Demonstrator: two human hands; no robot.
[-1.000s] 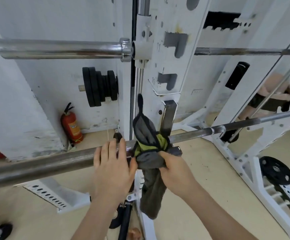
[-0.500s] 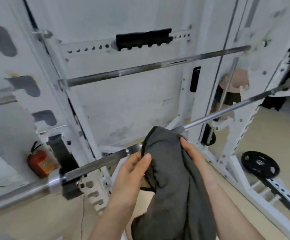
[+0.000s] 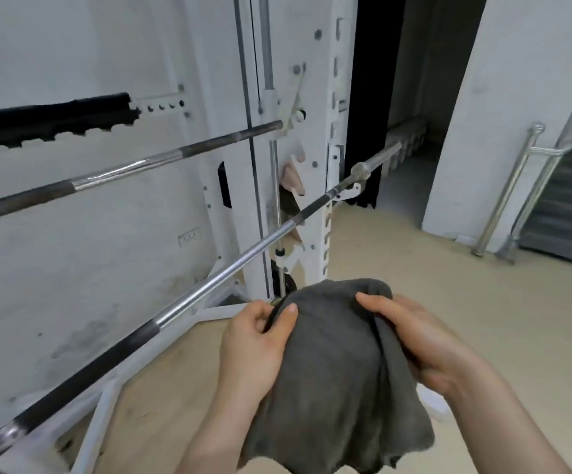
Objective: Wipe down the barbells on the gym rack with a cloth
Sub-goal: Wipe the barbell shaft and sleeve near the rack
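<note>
A grey cloth point(image 3: 332, 378) hangs between both hands in the lower middle, off the bars. My left hand point(image 3: 253, 343) pinches its left edge with the thumb on top. My right hand point(image 3: 418, 343) grips its right side, fingers curled into the fabric. The lower barbell point(image 3: 188, 302) runs diagonally from bottom left up to the white rack upright point(image 3: 315, 186), passing just left of my left hand. A second, higher barbell point(image 3: 123, 172) crosses the left half.
A black toothed bar holder point(image 3: 51, 121) sits on the rack at upper left. A dark doorway point(image 3: 397, 97) opens behind the rack. Steel handrails point(image 3: 517, 186) and stairs stand at far right. Tan floor point(image 3: 448, 268) spreads right of the rack.
The view has swung right along the bar. The cloth has come off the barbell and now hangs opened between both hands, which moved apart.
</note>
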